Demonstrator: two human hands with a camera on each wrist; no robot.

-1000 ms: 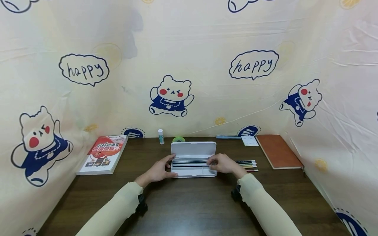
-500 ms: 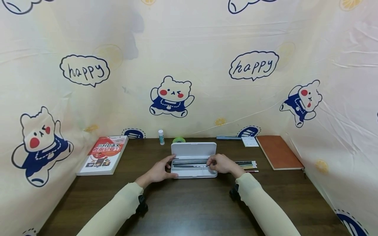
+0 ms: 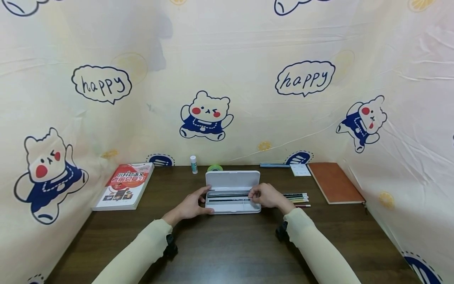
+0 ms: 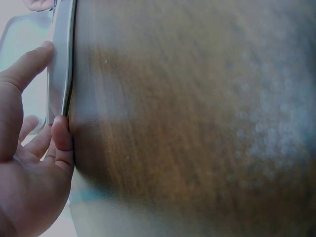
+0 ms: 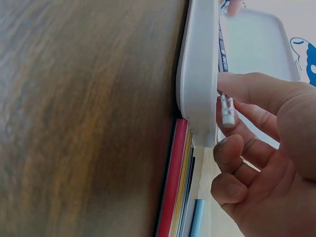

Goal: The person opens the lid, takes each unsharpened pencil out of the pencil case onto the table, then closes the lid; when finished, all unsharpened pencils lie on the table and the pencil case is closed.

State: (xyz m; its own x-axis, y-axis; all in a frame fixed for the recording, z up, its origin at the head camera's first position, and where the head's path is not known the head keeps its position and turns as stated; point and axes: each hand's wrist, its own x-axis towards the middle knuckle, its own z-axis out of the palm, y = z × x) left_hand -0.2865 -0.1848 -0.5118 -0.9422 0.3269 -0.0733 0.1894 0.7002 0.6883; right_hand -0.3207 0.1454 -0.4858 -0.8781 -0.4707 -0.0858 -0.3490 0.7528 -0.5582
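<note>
Both hands work at opposite short ends of an open white pencil case (image 3: 232, 197) lying crosswise at mid-desk, its long axis running left to right and its lid raised toward the curtain. Left hand (image 3: 191, 206) braces the case's left end, fingers relaxed against the rim, thumb (image 4: 27, 66) on the edge. Right hand (image 3: 267, 196) pinches the eraser end of a pencil (image 5: 227, 109) between thumb and curled fingers, the shaft lying lengthwise inside the tray. More pencils (image 3: 296, 198) lie parallel just right of the case, nearest the right hand, on the dark wooden desk (image 3: 227, 244).
</note>
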